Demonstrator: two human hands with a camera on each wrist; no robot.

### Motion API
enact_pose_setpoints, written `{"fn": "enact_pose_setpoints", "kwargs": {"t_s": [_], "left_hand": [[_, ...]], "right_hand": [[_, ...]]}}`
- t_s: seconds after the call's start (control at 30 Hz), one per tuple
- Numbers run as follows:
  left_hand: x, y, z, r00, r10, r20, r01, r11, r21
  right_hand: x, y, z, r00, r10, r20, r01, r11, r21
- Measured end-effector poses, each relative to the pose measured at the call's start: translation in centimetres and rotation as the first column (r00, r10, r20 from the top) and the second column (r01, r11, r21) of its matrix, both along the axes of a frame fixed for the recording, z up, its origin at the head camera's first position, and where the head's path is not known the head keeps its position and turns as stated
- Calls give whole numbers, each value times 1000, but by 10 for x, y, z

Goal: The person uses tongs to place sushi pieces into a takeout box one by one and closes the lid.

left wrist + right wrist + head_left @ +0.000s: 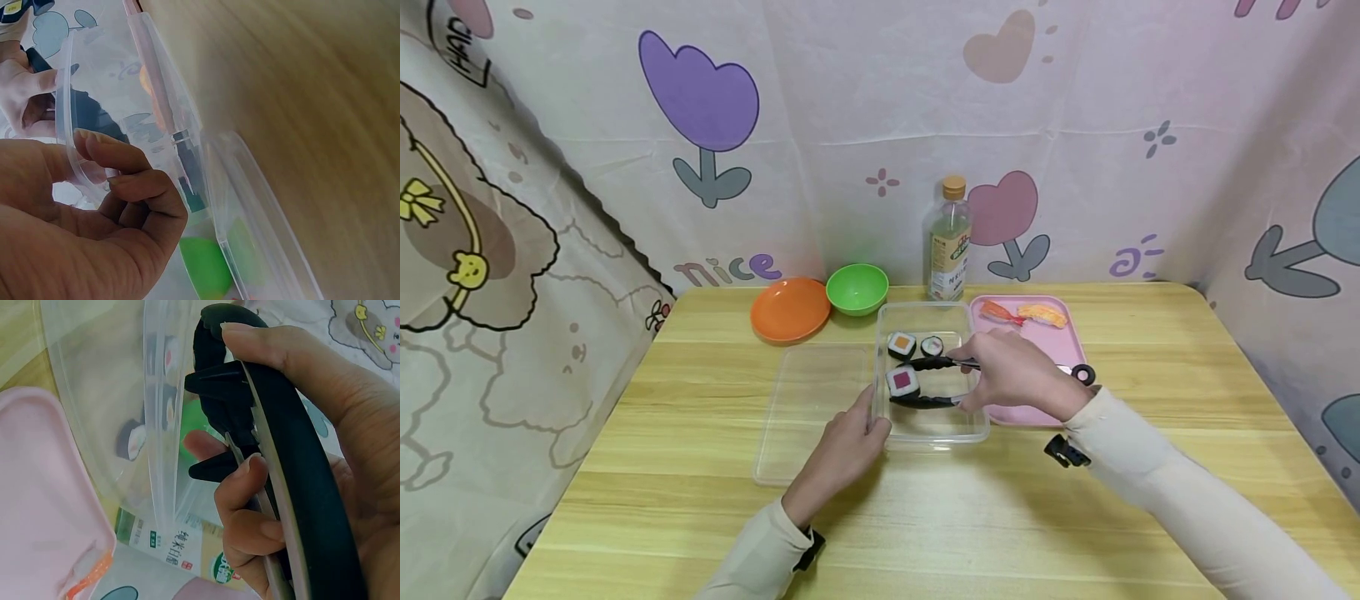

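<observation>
My right hand grips a pair of black-tipped tongs over a clear plastic container. In the head view, a square sushi roll with a dark pink centre lies between the tong tips; whether both tips touch it I cannot tell. Behind it in the container are a sushi roll with an orange centre and a smaller round roll. At the container's left wall, my left hand holds the rim, its fingers curled over the edge in the left wrist view.
A clear lid lies left of the container. Behind stand an orange plate, a green bowl and a bottle with an orange cap. To the right, a pink tray bears shrimp sushi and another orange-topped piece.
</observation>
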State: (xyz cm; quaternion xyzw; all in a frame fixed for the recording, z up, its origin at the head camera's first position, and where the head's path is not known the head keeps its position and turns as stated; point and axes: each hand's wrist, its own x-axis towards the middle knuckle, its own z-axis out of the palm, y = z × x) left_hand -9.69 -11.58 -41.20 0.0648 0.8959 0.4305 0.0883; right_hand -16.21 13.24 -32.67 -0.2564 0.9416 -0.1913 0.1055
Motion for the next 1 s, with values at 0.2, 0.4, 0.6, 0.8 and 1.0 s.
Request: {"fn": "enact_pose_setpoints", "kwargs": {"t_s": [0.2, 0.4, 0.6, 0.8, 1.0], "left_hand": [[1, -1, 0, 1000, -10, -19, 10, 1000, -1], [0, -1, 0, 1000, -16, -21, 16, 1000, 8], [0, -1, -1, 1000, -14, -14, 14, 1000, 4], [0, -1, 0, 1000, -11, -12, 11, 1000, 0], [0, -1, 0, 1000, -15, -14, 15, 1000, 2]], "right_hand": [[0, -7, -1, 1000, 27, 7, -27, 998, 52], [1, -15, -2, 998, 49, 26, -51, 996, 76], [1, -21, -3, 998, 58, 35, -62, 993, 104], [1, -23, -5, 997, 65, 47, -70, 991, 115], [-1, -24, -6, 996, 61, 60, -69, 989, 130]]}}
